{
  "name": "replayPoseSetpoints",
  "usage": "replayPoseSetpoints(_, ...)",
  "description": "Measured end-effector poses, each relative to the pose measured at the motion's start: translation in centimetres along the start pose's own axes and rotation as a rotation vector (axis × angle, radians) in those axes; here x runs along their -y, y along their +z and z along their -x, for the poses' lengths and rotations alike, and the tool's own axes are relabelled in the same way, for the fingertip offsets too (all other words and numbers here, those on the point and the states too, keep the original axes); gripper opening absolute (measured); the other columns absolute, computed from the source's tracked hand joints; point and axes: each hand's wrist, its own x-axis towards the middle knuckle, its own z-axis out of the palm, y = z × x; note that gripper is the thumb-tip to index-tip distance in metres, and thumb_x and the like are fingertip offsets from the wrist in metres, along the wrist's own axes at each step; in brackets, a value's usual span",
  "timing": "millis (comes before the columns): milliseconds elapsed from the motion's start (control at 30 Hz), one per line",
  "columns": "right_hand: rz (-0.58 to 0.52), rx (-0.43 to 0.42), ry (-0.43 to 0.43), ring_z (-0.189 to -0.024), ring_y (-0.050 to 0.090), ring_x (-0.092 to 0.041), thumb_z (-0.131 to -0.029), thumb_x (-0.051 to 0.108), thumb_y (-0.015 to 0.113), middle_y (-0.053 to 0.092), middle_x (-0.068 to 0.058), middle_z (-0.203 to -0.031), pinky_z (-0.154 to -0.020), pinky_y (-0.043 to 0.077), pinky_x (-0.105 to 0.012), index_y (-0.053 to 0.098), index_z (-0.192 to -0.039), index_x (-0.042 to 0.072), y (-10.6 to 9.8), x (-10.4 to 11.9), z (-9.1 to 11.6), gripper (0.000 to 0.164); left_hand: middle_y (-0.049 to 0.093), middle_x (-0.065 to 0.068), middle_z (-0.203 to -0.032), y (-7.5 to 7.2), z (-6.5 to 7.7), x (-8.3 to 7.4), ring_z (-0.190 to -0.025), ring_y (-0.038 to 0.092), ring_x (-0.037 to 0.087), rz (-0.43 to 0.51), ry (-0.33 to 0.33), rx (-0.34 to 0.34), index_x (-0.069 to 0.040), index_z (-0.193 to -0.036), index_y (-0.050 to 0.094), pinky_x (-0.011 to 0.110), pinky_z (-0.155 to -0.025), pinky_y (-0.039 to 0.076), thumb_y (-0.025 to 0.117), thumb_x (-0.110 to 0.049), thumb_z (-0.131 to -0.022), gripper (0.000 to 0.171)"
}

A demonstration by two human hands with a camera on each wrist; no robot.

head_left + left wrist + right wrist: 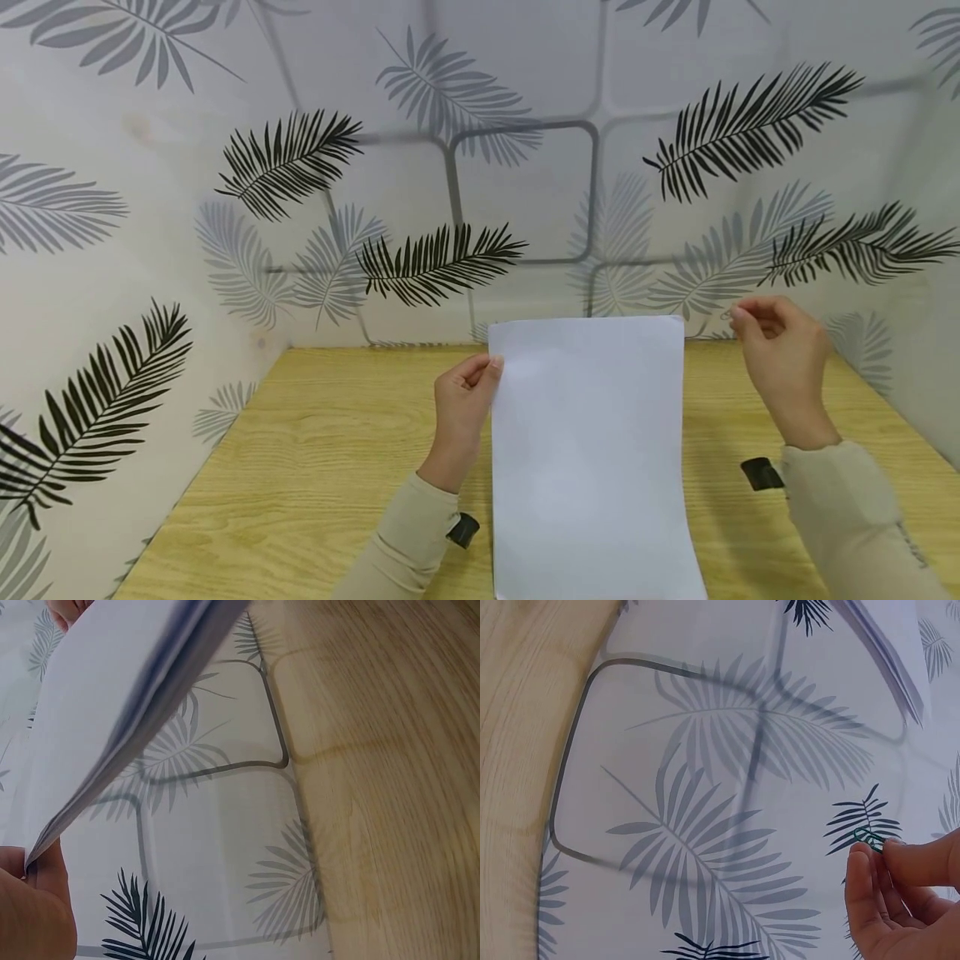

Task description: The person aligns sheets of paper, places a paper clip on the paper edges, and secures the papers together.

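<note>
Pinched at its left edge, the paper (588, 458) is in your left hand (460, 408); your right hand (785, 362), to the right of the paper and apart from it, pinches a paper clip (871, 841). Behind the paper runs a leaf-patterned wall (525, 200), and a wooden table (322, 450) spreads on both sides of it. The paper's bottom edge is cut off in your head view; your left wrist view shows several sheets, too blurred to count. Your green clip, partly hidden by fingertips, barely shows from above.
</note>
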Motion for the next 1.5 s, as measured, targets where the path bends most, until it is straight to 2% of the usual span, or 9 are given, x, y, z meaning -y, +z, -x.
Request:
replayPoseSetpoints(667, -0.132, -0.032, -0.027, -0.069, 0.059, 0.008, -0.090, 0.007, 0.067, 0.059, 0.022, -0.077, -0.068, 0.045, -0.008, 0.065, -0.100, -0.008, 0.8, 2.6, 0.1, 0.018, 0.062, -0.004, -0.075, 0.5, -0.1, -0.2, -0.065, 0.052, 0.006, -0.023, -0.003, -0.016, 0.010, -0.105, 0.069, 0.019, -0.062, 0.045, 0.065, -0.005, -0.091, 0.021)
replayPoseSetpoints(833, -0.170, -0.050, -0.066, -0.071, 0.061, 0.005, -0.090, 0.003, 0.066, 0.061, 0.016, -0.079, -0.069, 0.046, -0.009, 0.065, -0.099, -0.010, 1.1, 3.6, 0.2, 0.016, 0.063, -0.003, -0.077, 0.6, -0.1, -0.4, -0.069, 0.055, 0.006, -0.030, -0.024, -0.026, 0.009, -0.105, 0.069, 0.019, -0.064, 0.046, 0.066, -0.006, -0.091, 0.021)
replayPoseSetpoints(1100, -0.233, -0.035, -0.110, -0.070, 0.061, 0.004, -0.087, -0.002, 0.067, 0.061, 0.016, -0.079, -0.068, 0.047, -0.010, 0.066, -0.097, -0.011, 1.9, 4.4, 0.5, 0.013, 0.064, -0.001, -0.078, 0.6, 0.0, -0.2, -0.068, 0.054, 0.006, -0.028, -0.019, -0.011, 0.009, -0.106, 0.069, 0.019, -0.063, 0.046, 0.065, -0.006, -0.092, 0.021)
replayPoseSetpoints(1200, -0.238, -0.031, -0.102, -0.071, 0.061, 0.003, -0.088, -0.002, 0.067, 0.063, 0.011, -0.080, -0.069, 0.048, -0.010, 0.066, -0.098, -0.010, 2.3, 4.6, 0.7, 0.013, 0.063, -0.002, -0.076, 0.6, 0.1, -0.2, -0.066, 0.052, 0.006, -0.022, -0.019, -0.004, 0.009, -0.106, 0.069, 0.019, -0.063, 0.045, 0.065, -0.006, -0.092, 0.021)
replayPoseSetpoints(1367, -0.267, -0.010, -0.121, -0.073, 0.062, 0.001, -0.088, -0.001, 0.066, 0.066, -0.006, -0.084, -0.070, 0.048, -0.012, 0.065, -0.098, -0.011, 2.7, 5.3, 1.0, 0.014, 0.062, -0.003, -0.076, 0.5, 0.2, -0.1, -0.068, 0.053, 0.006, -0.029, -0.033, -0.006, 0.009, -0.108, 0.068, 0.019, -0.064, 0.045, 0.064, -0.006, -0.092, 0.022)
replayPoseSetpoints(1500, -0.300, 0.014, -0.146, -0.074, 0.063, 0.000, -0.088, -0.002, 0.066, 0.066, -0.011, -0.084, -0.071, 0.049, -0.013, 0.065, -0.097, -0.011, 3.2, 5.9, 1.3, 0.013, 0.064, 0.001, -0.079, 0.5, 0.2, 0.0, -0.070, 0.056, 0.007, -0.037, -0.034, -0.009, 0.009, -0.107, 0.069, 0.019, -0.065, 0.047, 0.065, -0.007, -0.092, 0.022)
